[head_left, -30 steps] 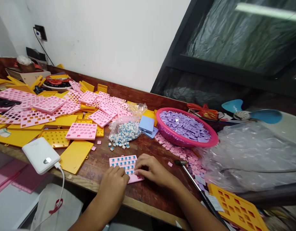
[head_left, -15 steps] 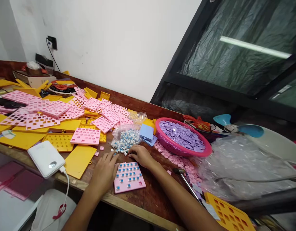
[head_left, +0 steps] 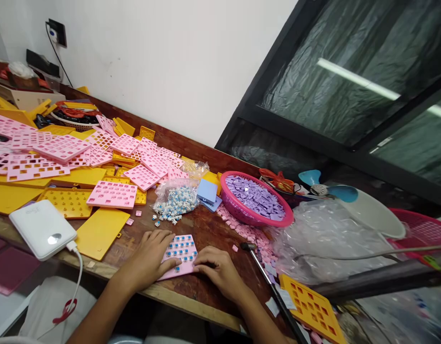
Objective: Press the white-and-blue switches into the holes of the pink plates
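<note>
— Wooden workbench (head_left: 213, 229) under you, white wall behind it. What lies at your far left?

— A white power bank (head_left: 42, 228) at the bench edge with its cable hanging down, and behind it yellow plates (head_left: 100, 231) and pink perforated plates (head_left: 112, 195) heaped toward the wall.

— And your hands?

— Your left hand (head_left: 150, 255) lies flat with fingers spread on the left side of a small pink plate (head_left: 180, 255) partly filled with blue-topped switches; it presses, it does not grasp. Your right hand (head_left: 216, 267) rests at the plate's lower right corner, fingertips on its edge, fingers loosely curled and closed on nothing.

— Where does that plate sit?

— Near the bench's front edge, straight before you, between both hands.

— Beyond it?

— A clear bag of switches (head_left: 175, 199) just behind, then a pink basket (head_left: 254, 217) of lilac keycaps, loose pink keycaps (head_left: 249, 231) beside it, a small hammer (head_left: 263, 272), crumpled clear plastic (head_left: 320, 239) and a yellow grid plate (head_left: 311, 308) at the right.
</note>
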{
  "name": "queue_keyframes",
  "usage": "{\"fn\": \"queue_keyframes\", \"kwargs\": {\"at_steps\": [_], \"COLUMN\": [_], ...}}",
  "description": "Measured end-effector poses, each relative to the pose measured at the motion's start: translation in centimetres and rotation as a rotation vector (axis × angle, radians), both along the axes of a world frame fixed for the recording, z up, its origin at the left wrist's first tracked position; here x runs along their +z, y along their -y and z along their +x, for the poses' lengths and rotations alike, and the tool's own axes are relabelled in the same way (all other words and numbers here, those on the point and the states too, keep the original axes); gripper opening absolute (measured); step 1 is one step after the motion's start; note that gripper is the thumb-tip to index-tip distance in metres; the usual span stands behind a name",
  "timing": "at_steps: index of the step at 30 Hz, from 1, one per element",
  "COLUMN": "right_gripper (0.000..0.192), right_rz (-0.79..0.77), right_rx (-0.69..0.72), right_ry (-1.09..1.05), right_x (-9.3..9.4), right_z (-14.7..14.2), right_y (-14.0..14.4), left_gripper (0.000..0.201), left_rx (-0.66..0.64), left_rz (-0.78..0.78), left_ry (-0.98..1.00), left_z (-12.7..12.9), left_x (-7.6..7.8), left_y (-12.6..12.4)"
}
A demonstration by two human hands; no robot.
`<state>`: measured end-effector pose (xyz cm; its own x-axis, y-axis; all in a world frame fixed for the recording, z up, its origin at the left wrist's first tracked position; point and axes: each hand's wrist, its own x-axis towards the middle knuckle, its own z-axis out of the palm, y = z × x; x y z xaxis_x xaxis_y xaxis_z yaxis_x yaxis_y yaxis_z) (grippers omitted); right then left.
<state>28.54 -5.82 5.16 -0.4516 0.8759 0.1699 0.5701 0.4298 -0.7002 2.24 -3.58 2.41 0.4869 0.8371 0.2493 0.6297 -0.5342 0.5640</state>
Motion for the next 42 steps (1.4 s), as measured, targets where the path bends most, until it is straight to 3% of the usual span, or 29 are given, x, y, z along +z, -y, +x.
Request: {"fn": "queue_keyframes", "kwargs": {"at_steps": [13, 17, 20, 24, 27, 30, 33, 38, 42], "right_gripper": [0.009, 0.012, 0.014, 0.017, 0.021, 0.022, 0.028, 0.019, 0.014], "right_rz": [0.212, 0.247, 0.222, 0.129, 0.100, 0.149, 0.277, 0.290, 0.311], "right_rx": [0.036, 0.053, 0.017, -0.092, -0.217, -0.346, -0.383, -0.019, 0.097], "right_ry": [0.186, 0.284, 0.336, 0.405, 0.452, 0.560, 0.524, 0.386, 0.382], "right_x": [0.3, 0.8, 1.0, 0.9, 0.7, 1.0, 1.8, 3.3, 2.5], "right_z": [0.1, 0.7, 2.7, 7.8, 11.9, 13.1, 9.6, -0.6, -4.8], "right_y": [0.3, 0.1, -0.6, -2.2, -3.5, -4.5, -4.8, -5.6, -7.9], "left_gripper": [0.054, 0.050, 0.047, 0.041, 0.035, 0.036, 0.043, 0.042, 0.044], "left_rx": [0.033, 0.151, 0.250, 0.443, 0.609, 0.663, 0.643, 0.668, 0.663], "left_rz": [0.006, 0.073, 0.136, 0.290, 0.376, 0.369, 0.331, 0.267, 0.256], "left_ry": [0.005, 0.048, 0.083, 0.101, 0.020, -0.089, -0.170, -0.164, -0.179], "left_z": [0.2, -0.7, -2.4, -5.9, -8.2, -8.9, -8.6, -8.6, -8.8], "left_x": [0.1, 0.2, 0.2, 0.3, 0.0, -0.6, -1.1, -0.7, -0.4], "left_y": [0.2, -0.1, -0.5, -1.5, -2.4, -3.2, -3.5, -3.4, -3.2]}}
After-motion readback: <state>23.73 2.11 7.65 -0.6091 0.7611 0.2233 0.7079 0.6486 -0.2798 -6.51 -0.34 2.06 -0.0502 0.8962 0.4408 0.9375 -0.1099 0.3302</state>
